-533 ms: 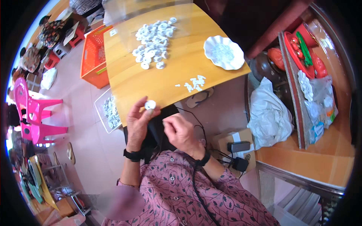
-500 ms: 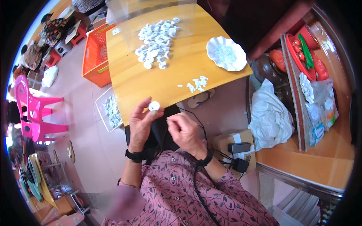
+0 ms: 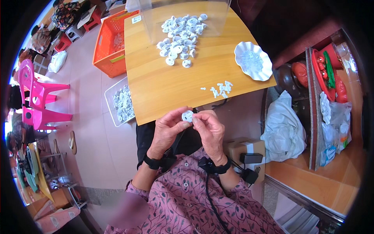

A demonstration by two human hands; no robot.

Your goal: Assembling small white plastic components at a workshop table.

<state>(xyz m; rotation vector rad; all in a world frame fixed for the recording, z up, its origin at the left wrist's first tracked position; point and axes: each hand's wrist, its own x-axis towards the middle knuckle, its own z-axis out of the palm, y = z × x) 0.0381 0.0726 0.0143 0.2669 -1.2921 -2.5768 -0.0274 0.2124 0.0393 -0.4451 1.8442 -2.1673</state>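
Note:
Between thumb and fingers my left hand [image 3: 170,126] pinches a small round white plastic part [image 3: 187,116] with dark openings in its face. My right hand [image 3: 209,126] meets it from the right, fingertips pressed together at the part's edge; anything small in that pinch is too hidden to make out. Both hands are just off the table's near edge, above my lap. On the yellow wooden table [image 3: 156,84] lies a heap of similar round white parts [image 3: 183,37]. Several tiny white pegs [image 3: 221,89] are scattered near the front edge. A white scalloped dish [image 3: 267,64] holds small clear pieces.
Left of the table stand an orange crate [image 3: 102,58] and a clear bin [image 3: 113,91] full of white parts. A pink chair [image 3: 37,93] is farther left. At right are a white plastic bag [image 3: 283,132], a cardboard box [image 3: 235,148] with black adapters, and a wooden shelf [image 3: 304,175].
My right hand has moved up to the white part in my left hand; before, the two were apart. The view has shifted, so the table sits farther right.

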